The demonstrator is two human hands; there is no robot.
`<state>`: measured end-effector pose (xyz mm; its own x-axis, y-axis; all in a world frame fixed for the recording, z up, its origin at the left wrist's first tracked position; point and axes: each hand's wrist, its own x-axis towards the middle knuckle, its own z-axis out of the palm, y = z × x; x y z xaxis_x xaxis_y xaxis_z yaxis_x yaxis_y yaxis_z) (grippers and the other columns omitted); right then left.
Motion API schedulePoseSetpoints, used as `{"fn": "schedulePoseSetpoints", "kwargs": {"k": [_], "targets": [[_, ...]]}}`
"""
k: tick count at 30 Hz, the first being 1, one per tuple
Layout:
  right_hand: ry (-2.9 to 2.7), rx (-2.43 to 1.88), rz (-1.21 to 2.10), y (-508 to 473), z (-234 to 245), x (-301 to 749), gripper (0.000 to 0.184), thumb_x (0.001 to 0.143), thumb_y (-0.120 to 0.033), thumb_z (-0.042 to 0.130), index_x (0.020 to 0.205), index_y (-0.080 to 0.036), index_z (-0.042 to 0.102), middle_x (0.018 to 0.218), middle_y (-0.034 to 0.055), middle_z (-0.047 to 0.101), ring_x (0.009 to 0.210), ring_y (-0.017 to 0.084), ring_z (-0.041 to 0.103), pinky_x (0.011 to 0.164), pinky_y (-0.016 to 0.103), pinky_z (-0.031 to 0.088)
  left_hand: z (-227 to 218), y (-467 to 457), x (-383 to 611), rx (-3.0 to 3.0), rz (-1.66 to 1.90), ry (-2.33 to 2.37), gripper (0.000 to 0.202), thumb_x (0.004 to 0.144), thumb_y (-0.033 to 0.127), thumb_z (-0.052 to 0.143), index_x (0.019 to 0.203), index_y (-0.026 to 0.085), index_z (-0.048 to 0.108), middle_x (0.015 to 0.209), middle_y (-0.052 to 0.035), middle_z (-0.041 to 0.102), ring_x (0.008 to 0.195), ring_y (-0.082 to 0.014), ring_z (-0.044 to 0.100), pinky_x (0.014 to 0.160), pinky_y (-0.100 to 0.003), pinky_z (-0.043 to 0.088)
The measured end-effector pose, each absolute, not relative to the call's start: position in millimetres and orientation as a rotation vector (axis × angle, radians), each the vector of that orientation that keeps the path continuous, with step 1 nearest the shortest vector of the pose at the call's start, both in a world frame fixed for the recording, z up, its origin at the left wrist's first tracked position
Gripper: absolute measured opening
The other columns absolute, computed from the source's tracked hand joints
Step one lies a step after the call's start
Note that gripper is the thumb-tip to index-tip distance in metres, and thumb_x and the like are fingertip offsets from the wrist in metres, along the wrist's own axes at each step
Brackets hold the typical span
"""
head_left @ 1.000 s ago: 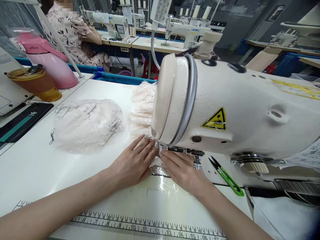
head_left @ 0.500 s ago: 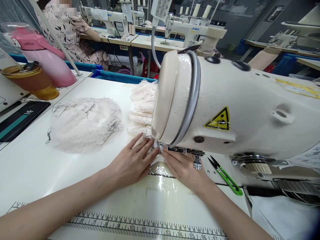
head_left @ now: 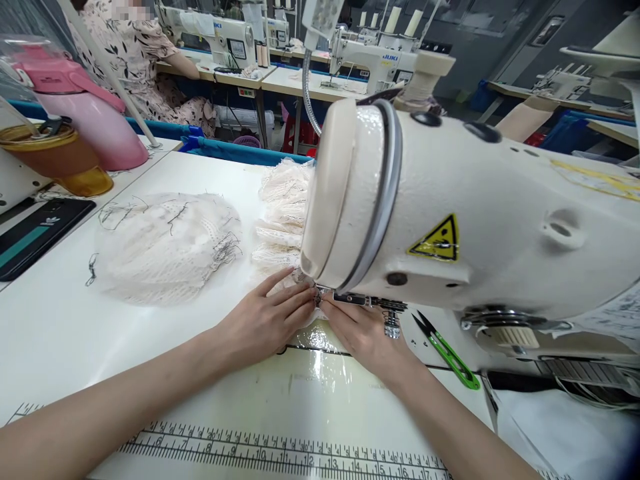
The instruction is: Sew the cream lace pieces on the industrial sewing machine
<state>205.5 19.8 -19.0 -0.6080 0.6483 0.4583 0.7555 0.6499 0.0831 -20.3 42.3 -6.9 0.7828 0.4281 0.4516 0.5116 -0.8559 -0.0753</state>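
Note:
My left hand (head_left: 263, 323) lies flat with fingers stretched out, pressing a small cream lace piece (head_left: 305, 320) onto the white table right below the head of the sewing machine (head_left: 450, 220). My right hand (head_left: 363, 333) rests flat beside it, fingertips meeting the left ones near the presser foot (head_left: 320, 297). The needle zone itself is hidden by the machine head. A row of folded lace pieces (head_left: 283, 213) stretches away behind the machine.
A heap of lace with dark threads (head_left: 167, 247) lies to the left. Green thread snips (head_left: 445, 350) lie right of my hand. A pink jug (head_left: 93, 117), a brown cup (head_left: 55, 157) and a phone (head_left: 35, 233) sit far left. A printed ruler (head_left: 280, 453) runs along the table edge. Another person (head_left: 145, 60) sews behind.
Both hands have slid slightly forward toward the presser foot, with the lace piece underneath; the view shifted slightly.

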Motion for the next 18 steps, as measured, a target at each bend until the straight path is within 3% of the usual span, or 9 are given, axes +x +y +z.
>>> {"fn": "schedulePoseSetpoints", "kwargs": {"k": [6, 14, 18], "targets": [[-2.510, -1.030, -0.349, 18, -22, 203, 0.027, 0.091, -0.014, 0.056, 0.115, -0.023, 0.065, 0.105, 0.0053, 0.070, 0.094, 0.015, 0.064, 0.081, 0.026, 0.051, -1, 45, -20, -2.797, -0.686, -0.694, 0.024, 0.097, 0.014, 0.037, 0.097, 0.016, 0.061, 0.106, -0.0050, 0.072, 0.108, -0.0180, 0.065, 0.113, -0.043, 0.033], [-2.519, -0.979, -0.346, 18, -17, 196, 0.024, 0.090, -0.008, 0.053, 0.106, -0.020, 0.065, 0.102, 0.0043, 0.070, 0.094, 0.014, 0.061, 0.078, 0.024, 0.048, -1, 44, -22, -2.829, -0.620, -0.780, 0.018, 0.090, 0.017, 0.041, 0.097, 0.016, 0.058, 0.109, -0.0066, 0.070, 0.101, -0.0212, 0.066, 0.113, -0.046, 0.029], [-2.491, -0.983, -0.274, 18, -15, 193, 0.018, 0.090, -0.010, 0.052, 0.099, -0.021, 0.064, 0.096, 0.0027, 0.070, 0.089, 0.012, 0.061, 0.075, 0.023, 0.045, 2, 38, -22, -2.778, -0.662, -0.868, 0.026, 0.080, 0.009, 0.043, 0.100, 0.016, 0.056, 0.101, -0.0050, 0.071, 0.085, -0.0203, 0.066, 0.102, -0.045, 0.035]]}}
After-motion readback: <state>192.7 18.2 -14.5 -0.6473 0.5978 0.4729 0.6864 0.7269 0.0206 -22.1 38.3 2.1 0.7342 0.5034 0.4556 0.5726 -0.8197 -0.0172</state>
